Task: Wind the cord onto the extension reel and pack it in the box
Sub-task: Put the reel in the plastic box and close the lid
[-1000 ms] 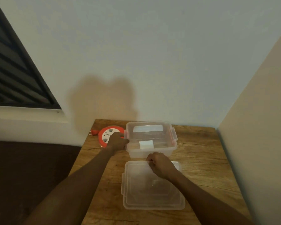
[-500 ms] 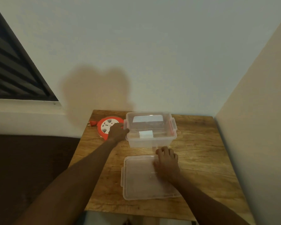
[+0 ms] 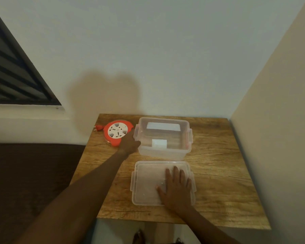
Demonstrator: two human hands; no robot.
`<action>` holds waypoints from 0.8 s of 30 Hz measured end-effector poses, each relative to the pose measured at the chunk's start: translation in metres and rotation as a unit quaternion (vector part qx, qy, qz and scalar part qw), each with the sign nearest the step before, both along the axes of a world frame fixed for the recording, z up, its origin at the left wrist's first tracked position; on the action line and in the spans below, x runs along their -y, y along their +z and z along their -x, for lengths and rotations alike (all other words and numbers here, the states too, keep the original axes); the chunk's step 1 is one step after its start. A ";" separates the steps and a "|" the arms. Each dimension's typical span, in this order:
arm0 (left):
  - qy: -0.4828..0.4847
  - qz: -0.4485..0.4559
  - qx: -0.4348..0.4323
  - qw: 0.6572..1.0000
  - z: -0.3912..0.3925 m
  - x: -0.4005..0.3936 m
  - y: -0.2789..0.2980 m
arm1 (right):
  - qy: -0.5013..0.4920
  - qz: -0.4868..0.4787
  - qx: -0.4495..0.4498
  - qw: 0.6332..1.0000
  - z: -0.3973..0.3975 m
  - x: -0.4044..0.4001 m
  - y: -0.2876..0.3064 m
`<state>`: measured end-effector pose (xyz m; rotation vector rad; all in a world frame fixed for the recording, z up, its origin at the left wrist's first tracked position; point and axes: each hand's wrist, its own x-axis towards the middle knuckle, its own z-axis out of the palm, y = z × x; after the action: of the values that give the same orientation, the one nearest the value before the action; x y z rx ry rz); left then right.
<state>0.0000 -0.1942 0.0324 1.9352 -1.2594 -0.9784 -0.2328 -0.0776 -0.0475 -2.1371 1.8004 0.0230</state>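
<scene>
Reaching forward with my left hand (image 3: 129, 144), I have it at the near left corner of the clear box (image 3: 163, 136), wedged between that corner and the orange extension reel (image 3: 117, 132). The reel lies flat on the desk (image 3: 218, 155), socket face up, just beyond and to the left of my left fingers; whether they touch it I cannot tell, nor whether they are curled or spread, because the back of the hand hides them. The cord looks fully wound already, with only the orange plug (image 3: 98, 128) poking out on the reel's far left side, pointing away from the box.

My right hand (image 3: 177, 186) is flat on the lid (image 3: 148, 184), fingers spread and pressing down, gripping nothing. The lid sits just below the box, closer to me, and the box is open.

So the move turns on this: the reel is to the left of the box, and the left hand is much the nearer one. I judge the next step is to grip the reel with my left fingers, lift it over the box's left wall and set it down flat inside, to the right.
</scene>
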 end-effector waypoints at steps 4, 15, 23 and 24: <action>0.005 0.003 0.039 0.999 0.003 -0.004 -0.016 | -0.007 -0.010 -0.007 1.000 0.001 -0.016 0.005; 0.016 0.049 0.054 0.997 0.021 -0.020 -0.015 | 0.002 -0.024 -0.002 1.000 0.004 -0.029 0.007; 0.019 0.049 0.057 0.997 0.024 -0.024 -0.013 | 0.019 -0.033 0.002 0.999 0.006 -0.026 0.009; 0.019 0.049 0.067 0.996 0.022 -0.026 -0.012 | 0.022 -0.028 0.003 0.999 0.006 -0.025 0.011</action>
<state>-0.0224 -0.1687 0.0204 1.9679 -1.3145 -0.7624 -0.2389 -0.0528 -0.0369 -2.1353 1.7276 0.0760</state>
